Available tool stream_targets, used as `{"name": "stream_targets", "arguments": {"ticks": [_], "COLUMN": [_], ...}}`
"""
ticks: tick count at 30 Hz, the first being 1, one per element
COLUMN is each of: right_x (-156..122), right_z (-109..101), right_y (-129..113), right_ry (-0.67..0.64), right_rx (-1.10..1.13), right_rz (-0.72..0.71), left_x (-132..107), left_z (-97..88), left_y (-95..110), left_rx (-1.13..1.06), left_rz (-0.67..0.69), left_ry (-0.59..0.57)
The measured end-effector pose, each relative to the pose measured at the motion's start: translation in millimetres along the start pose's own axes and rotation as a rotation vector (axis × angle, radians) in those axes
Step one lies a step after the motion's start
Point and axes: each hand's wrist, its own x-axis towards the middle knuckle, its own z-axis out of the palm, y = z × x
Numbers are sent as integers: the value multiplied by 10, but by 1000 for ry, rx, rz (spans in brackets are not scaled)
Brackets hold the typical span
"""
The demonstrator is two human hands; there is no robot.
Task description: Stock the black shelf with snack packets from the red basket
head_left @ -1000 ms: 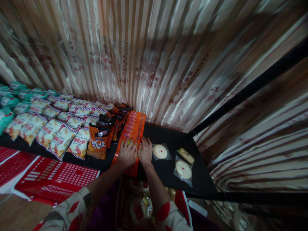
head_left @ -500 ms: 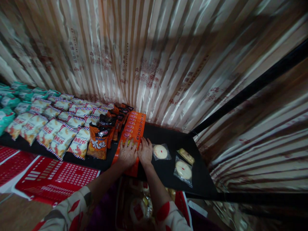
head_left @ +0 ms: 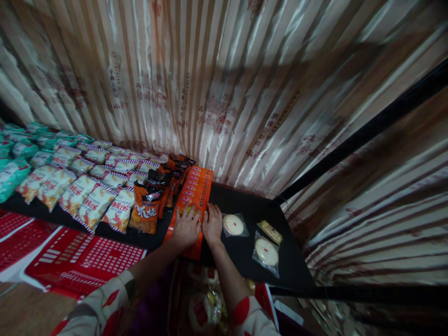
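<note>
My left hand (head_left: 186, 227) lies flat, fingers spread, on the near end of a row of overlapping orange packets (head_left: 193, 191) on a black shelf (head_left: 241, 249). My right hand (head_left: 212, 224) rests beside it with fingers stretched out, on the right edge of the same orange row. Just right of that hand lies a round white cake in a clear wrapper (head_left: 233, 225). A second wrapped round cake (head_left: 266, 252) and a small yellowish wrapped piece (head_left: 270, 231) lie further right.
Dark orange snack bags (head_left: 145, 212), white striped bags (head_left: 94, 204) and teal bags (head_left: 12, 171) fill the shelf to the left. Red plastic baskets (head_left: 80, 261) sit below left. A basket of wrapped goods (head_left: 205, 305) is under my arms. Striped curtain (head_left: 224, 84) hangs behind.
Both hands stay flat on the orange packets. The view has shifted slightly, so everything sits a little lower in the frame.
</note>
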Motion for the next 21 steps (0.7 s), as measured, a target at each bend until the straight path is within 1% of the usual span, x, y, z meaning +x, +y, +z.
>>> {"name": "stream_targets", "arguments": {"ticks": [8,16,21], "right_x": [-80,-295,-419], "right_z": [-146,-260,-361], "right_y": [49,170,178], "right_ry": [71,181,220], "right_rx": [50,140,185], "right_rz": [-10,-19,-12], "left_x": [24,25,47], "left_z": [-40,-40,-67], "left_y": [16,17,7], "left_rx": [-55,-103,-157], "left_rz": [-24,-33,-2], "left_ry": [-5,-25,-16]}}
